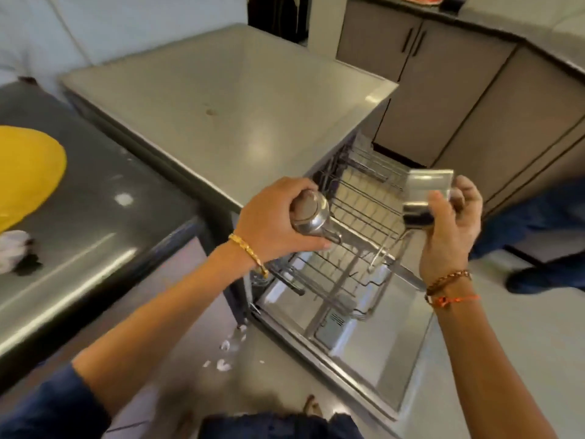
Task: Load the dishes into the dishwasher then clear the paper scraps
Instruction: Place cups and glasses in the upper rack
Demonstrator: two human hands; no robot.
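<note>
My left hand (pixel 272 217) grips a steel cup (pixel 308 218) turned on its side, above the left edge of the pulled-out upper rack (pixel 357 201). My right hand (pixel 449 226) holds a steel tumbler (pixel 425 198) over the right side of that rack. The dishwasher (pixel 345 318) stands open, its door (pixel 386 353) folded down and its lower rack (pixel 326 280) showing under the upper one. White paper scraps (pixel 229 346) lie on the floor beside the door's left corner.
A grey counter (pixel 221 99) tops the dishwasher. The dark worktop (pixel 95 223) at left carries a yellow object (pixel 28 172) and crumpled white paper (pixel 14 248). Another person's leg and shoe (pixel 544 264) stand at right. Cabinets (pixel 443 87) line the back.
</note>
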